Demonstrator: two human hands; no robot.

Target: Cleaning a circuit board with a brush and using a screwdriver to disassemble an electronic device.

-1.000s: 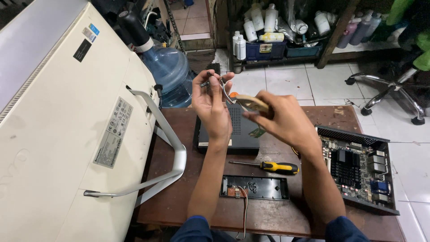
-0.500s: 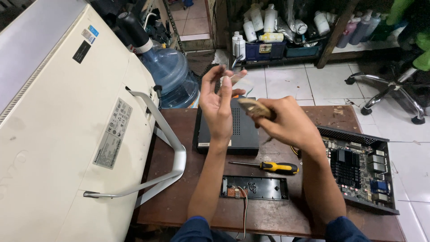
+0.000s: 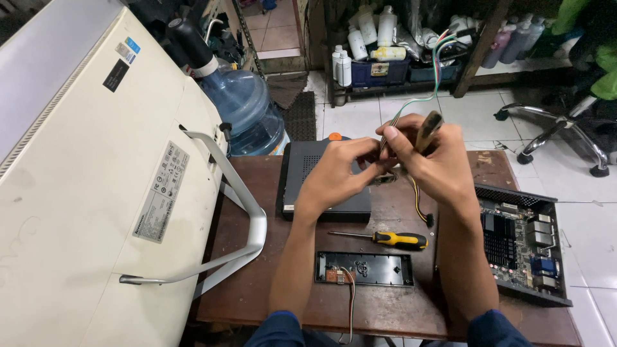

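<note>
Nearest lay a black panel and a yellow-handled screwdriver on the table, within reach. Above these the left hand pinched a small connector, presumably steadying it, while the right hand gripped a wooden-handled tool. Coloured wires rose beyond.

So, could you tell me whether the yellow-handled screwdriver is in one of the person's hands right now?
No, the yellow-handled screwdriver lies on the brown table, apart from both hands, which are raised above it.
</note>
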